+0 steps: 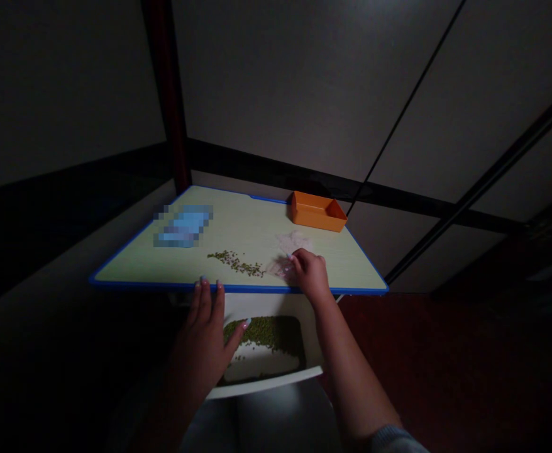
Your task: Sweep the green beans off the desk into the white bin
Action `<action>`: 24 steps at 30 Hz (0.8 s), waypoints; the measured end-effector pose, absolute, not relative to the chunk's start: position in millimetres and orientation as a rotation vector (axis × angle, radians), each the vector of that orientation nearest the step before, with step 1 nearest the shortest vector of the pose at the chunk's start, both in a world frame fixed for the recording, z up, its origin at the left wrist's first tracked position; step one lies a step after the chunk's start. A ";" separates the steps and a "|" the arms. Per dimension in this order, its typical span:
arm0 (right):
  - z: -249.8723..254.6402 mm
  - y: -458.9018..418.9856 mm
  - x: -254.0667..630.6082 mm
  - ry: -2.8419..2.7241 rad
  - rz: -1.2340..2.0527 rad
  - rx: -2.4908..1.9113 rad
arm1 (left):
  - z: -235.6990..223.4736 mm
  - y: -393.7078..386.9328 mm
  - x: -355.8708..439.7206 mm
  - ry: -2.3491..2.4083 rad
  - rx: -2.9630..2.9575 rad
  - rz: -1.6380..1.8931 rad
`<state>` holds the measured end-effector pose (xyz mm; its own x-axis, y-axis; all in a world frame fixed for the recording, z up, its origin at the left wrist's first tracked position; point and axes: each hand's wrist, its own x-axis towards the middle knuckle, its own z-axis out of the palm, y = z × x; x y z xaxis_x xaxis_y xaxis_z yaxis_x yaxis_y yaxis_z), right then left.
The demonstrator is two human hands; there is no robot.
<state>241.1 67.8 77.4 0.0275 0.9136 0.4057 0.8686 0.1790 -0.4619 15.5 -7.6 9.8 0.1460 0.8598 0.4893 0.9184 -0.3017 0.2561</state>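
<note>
My right hand (310, 272) is over the right part of the table, its thumb and fingers pinched at a crumpled clear plastic bag (280, 269). To its left, small green grains that look like beans (238, 263) lie in a scattered strip. My left hand (205, 333) is open at the table's front edge, fingers stretched forward and thumb spread over the drawer. Below the tabletop, the white drawer (276, 382) is pulled out. More green grains (273, 330) cover its far part, and its pale bottom shows nearer to me.
The pale tabletop (242, 220) has a blue rim. An orange open box (318, 219) stands at its back right corner. A blurred-out light blue item (185, 225) lies at the left. Behind the table rise dark wall panels (295, 88).
</note>
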 end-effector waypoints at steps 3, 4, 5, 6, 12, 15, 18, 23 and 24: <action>76.5 67.3 244.4 -1.840 0.132 -1.705 | 9.6 -7.6 15.9 -1.793 -2.290 -0.860; 76.8 67.3 243.5 -1.888 0.156 -1.677 | 9.1 -7.4 15.9 -1.793 -2.288 -0.859; 77.3 67.5 242.1 -1.939 0.172 -1.645 | 8.5 -7.2 15.8 -1.790 -2.286 -0.858; 78.0 68.0 240.3 -1.984 0.174 -1.621 | 7.8 -6.9 15.8 -1.785 -2.287 -0.857; 81.3 74.8 235.4 -1.996 0.045 -1.779 | 5.6 -5.4 16.0 -1.764 -2.283 -0.886; 80.9 77.4 237.5 -1.929 -0.044 -1.880 | 5.8 -5.4 16.2 -1.749 -2.276 -0.904; 80.5 77.3 239.8 -1.849 -0.086 -1.920 | 5.8 -5.7 16.0 -1.742 -2.277 -0.898; 79.5 75.0 240.2 -1.921 0.004 -1.763 | 5.0 -5.5 15.8 -1.744 -2.274 -0.859; 79.2 74.8 239.6 -1.940 0.014 -1.739 | 4.8 -5.4 15.9 -1.742 -2.271 -0.854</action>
<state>239.6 74.8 79.2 -0.0314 0.9271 0.3734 0.9216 0.1715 -0.3483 15.9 -5.4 4.8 0.1610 0.8374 0.5223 0.9257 -0.3117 0.2144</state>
